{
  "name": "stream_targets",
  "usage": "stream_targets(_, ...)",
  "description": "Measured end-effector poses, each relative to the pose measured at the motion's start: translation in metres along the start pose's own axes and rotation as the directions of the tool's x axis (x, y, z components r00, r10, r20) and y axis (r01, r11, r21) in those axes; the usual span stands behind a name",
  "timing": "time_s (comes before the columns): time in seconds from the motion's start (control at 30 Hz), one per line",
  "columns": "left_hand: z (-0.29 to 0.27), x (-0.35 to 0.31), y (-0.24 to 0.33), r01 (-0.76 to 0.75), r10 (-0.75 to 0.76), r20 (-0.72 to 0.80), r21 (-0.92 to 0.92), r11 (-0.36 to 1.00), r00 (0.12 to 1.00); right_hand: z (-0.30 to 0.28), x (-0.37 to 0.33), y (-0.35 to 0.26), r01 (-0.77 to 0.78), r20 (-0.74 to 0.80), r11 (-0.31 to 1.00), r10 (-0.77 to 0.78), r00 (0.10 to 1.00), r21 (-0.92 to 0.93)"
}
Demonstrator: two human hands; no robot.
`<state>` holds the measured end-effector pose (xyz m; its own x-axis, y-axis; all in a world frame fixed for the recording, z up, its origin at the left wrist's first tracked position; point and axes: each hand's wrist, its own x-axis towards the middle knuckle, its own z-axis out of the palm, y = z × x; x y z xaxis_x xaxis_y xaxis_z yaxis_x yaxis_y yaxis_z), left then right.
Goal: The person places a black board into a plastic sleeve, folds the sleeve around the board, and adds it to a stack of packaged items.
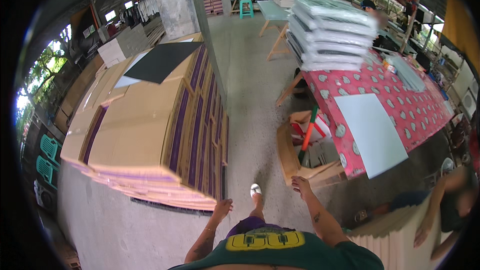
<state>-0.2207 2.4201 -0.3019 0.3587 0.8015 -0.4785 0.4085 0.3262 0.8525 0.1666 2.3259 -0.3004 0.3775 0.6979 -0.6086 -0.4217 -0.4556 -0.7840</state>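
My left hand (223,209) hangs near the lower front corner of a tall stack of flat cardboard boxes (135,125) with purple edging. Its fingers are loosely bent and apart, and nothing shows in them. Opposite it, my right hand (301,187) is beside an open cardboard box (286,156), fingers parted and holding nothing visible. Scrap pieces and a long red-and-green strip (308,135) stick up out of that box. One foot in a white shoe (255,190) shows between my hands.
Right of the aisle stands a table with a pink patterned cover (350,85), bearing a white sheet (372,132) and a plastic-wrapped stack (330,32). A concrete pillar (177,5) rises behind the boxes. Someone's arm (432,210) rests by cream panels (395,240), lower right.
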Motion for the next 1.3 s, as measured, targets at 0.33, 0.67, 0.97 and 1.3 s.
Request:
stream_targets(0.33, 0.015, 0.373, 0.343, -0.373, 0.330, 0.212, 0.210, 0.904, 0.920, 0.030, 0.270, -0.139, -0.209, -0.181, 0.978, 0.210, 0.961, 0.025)
stream_targets(0.67, -0.031, 0.748, 0.512, -0.434, 0.307, 0.319, 0.487, 0.759, 0.896, 0.147, 0.641, -0.452, -0.012, -0.022, 0.991, 0.009, 1.000, -0.137)
stream_targets(0.97, -0.165, 1.005, 0.696, -0.235, 0.135, 0.240, 0.461, 0.855, 0.961, 0.354, 0.938, -0.752, 0.354, 0.427, 0.873, -0.195, 0.883, -0.334)
stream_targets(1.3, -0.267, 1.426, 0.947, -0.485, 0.424, 0.236, 0.470, 0.737, 0.874, 0.274, 1.237, -0.782, -0.249, -0.182, 0.917, 0.314, 0.932, 0.311)
